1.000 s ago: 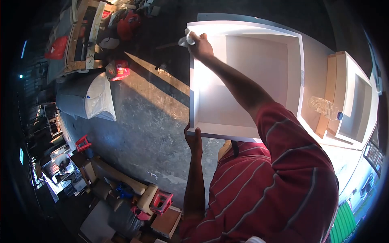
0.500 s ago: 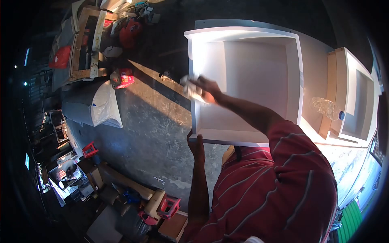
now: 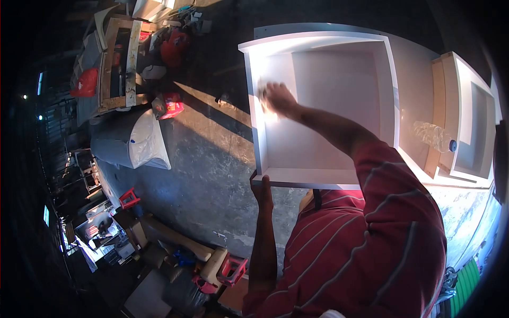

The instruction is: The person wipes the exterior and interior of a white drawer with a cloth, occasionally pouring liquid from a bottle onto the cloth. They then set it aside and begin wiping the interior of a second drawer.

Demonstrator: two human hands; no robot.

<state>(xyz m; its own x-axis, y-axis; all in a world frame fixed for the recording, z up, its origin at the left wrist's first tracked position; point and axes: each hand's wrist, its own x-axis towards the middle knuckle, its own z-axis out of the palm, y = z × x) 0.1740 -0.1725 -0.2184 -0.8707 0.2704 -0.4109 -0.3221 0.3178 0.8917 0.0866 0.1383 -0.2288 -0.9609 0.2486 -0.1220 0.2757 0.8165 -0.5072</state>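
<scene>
A white drawer [image 3: 328,100], shallow and open-topped, is held in front of my body. My left hand [image 3: 263,190] grips its near left corner, thumb on the rim and the other fingers mostly hidden underneath. Inside it, my right hand [image 3: 281,99] is closed on a pale cloth [image 3: 262,90] and presses it to the left inner wall. The cloth is mostly covered by the fingers and washed out by bright sunlight.
At the right, a clear plastic bottle [image 3: 432,135] with a blue cap lies near a second white drawer [image 3: 469,122]. A wrapped grey piece [image 3: 124,140], a red packet [image 3: 170,105] and a red stool [image 3: 232,268] stand on the concrete floor [image 3: 207,175].
My right hand has moved with the cloth from above the drawer's left rim to inside, against the left wall. My left hand keeps its hold on the corner.
</scene>
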